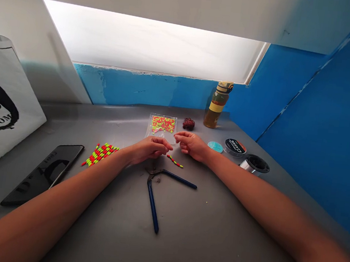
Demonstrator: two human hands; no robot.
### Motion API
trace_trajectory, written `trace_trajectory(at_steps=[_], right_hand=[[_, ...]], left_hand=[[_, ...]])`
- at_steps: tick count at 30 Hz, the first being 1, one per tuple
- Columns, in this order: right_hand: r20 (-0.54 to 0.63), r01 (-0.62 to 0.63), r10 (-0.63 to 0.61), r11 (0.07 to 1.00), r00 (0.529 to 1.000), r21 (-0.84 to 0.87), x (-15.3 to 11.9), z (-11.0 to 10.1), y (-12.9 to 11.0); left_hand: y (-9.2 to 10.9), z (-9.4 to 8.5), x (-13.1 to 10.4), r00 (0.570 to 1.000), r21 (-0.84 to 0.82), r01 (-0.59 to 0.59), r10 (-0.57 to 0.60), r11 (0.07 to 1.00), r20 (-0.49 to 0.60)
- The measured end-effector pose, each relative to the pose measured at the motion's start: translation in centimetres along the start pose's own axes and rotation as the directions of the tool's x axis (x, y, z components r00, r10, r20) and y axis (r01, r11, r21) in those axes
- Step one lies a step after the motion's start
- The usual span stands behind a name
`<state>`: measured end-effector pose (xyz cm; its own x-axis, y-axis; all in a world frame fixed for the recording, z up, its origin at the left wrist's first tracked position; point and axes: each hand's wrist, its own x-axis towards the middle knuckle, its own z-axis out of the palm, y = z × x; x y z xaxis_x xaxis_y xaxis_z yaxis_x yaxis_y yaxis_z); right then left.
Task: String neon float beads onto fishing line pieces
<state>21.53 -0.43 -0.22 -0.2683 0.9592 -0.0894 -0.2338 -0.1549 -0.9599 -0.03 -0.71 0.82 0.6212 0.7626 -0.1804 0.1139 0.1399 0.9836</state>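
My left hand (pixel 151 149) and my right hand (pixel 193 146) face each other a short gap apart over the table. Fingers and thumb are pinched together on each; anything between the fingertips is too thin or small to make out. Just below the gap is a short row of red and yellow-green oval beads (pixel 175 161). Nearer to me, blue-handled pliers (pixel 154 205) lie with their handles spread wide, small bits of wire by the jaws. Beyond the hands, a clear plastic bag (pixel 163 124) holds many beads of the same colours.
Joined bead rows (pixel 102 154) and a black phone (pixel 45 174) lie left. Behind stand a dark red cord bundle (pixel 189 124) and a bottle (pixel 216 106). Line spools (pixel 235 147), a turquoise disc (pixel 215 147) and a larger reel (pixel 255 164) sit right; a white bag (pixel 2 105) is far left.
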Motion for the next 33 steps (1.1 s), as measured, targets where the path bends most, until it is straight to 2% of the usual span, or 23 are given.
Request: trace_trajectory(at_steps=[2,5,8,13,17,19,22,26,33], right_hand=[[0.045,-0.001,0.011,0.979,0.999,-0.206,-0.22,0.01,-0.16],[0.107,0.060,-0.003,0.839,0.994,-0.541,-0.76,0.12,-0.50],[0.107,0.094,-0.031,0.749,0.994,-0.656,-1.06,0.26,-0.55],[0.045,0.146,-0.148,0.791,0.988,-0.594,-0.59,0.29,0.10],[-0.056,0.022,-0.065,0.824,0.996,-0.566,-0.20,0.08,0.29],[-0.065,-0.008,-0.028,0.870,0.997,-0.494,-0.22,0.06,0.19],[0.008,0.010,-0.008,0.951,1.000,-0.309,-0.51,0.18,-0.07],[0.184,0.017,0.017,0.983,0.983,-0.182,-0.91,0.11,-0.38],[0.198,0.017,0.007,0.993,0.980,-0.121,-0.80,-0.31,-0.33]], left_hand=[[0.09,0.03,0.01,1.000,-0.034,-0.005,0.004,0.999,-0.012],[0.18,0.06,0.07,0.999,-0.060,-0.010,0.008,0.998,-0.036],[0.15,0.06,0.13,0.999,-0.056,-0.011,0.009,0.998,-0.044],[0.07,0.15,0.09,0.998,-0.064,-0.024,0.020,0.998,-0.059],[0.01,0.24,0.11,0.997,-0.075,-0.038,0.033,0.996,-0.067],[-0.04,0.25,0.16,0.997,-0.084,-0.045,0.039,0.995,-0.070],[-0.15,0.22,0.25,0.995,-0.101,-0.048,0.039,0.994,-0.091],[-0.36,0.18,0.47,0.993,-0.115,-0.040,0.026,0.993,-0.117],[-0.61,0.26,0.71,0.991,-0.074,-0.028,0.018,0.997,-0.135]])
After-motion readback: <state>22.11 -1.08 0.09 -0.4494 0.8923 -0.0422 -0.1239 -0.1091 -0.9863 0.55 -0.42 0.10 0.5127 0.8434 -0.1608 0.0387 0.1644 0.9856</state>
